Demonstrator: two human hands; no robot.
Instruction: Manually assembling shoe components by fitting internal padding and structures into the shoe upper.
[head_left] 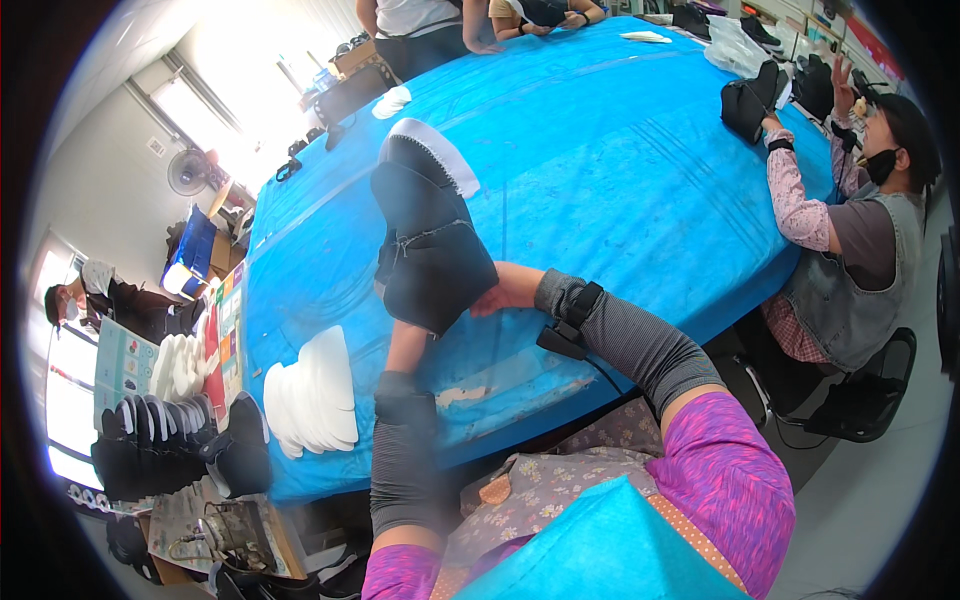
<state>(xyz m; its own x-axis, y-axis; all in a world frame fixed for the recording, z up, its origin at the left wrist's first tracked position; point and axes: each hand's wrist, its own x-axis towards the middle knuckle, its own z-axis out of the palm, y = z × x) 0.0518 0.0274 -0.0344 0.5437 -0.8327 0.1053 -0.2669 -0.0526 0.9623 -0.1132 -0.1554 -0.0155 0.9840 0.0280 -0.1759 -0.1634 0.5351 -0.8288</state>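
A black fabric shoe upper (425, 235) is held up over the blue-covered table, its opening end towards me. A white insole edge (440, 155) shows round its far tip, and a rough seam with loose threads crosses its middle. My left hand (404, 347) supports it from below on the left; most of the fingers are hidden behind the black fabric. On the near right edge, my right hand (508, 289) grips the upper, with its fingertips partly tucked behind. Left of my left forearm lies a fanned stack of white insoles (312, 392).
Blue sheeting (620, 190) covers the wide table. Black shoe uppers (150, 450) stand in a row at the left. A co-worker (850, 220) sits at the right, handling another black shoe (750, 102). Two more people stand or lean at the far edge. White pieces (392, 101) lie farther off.
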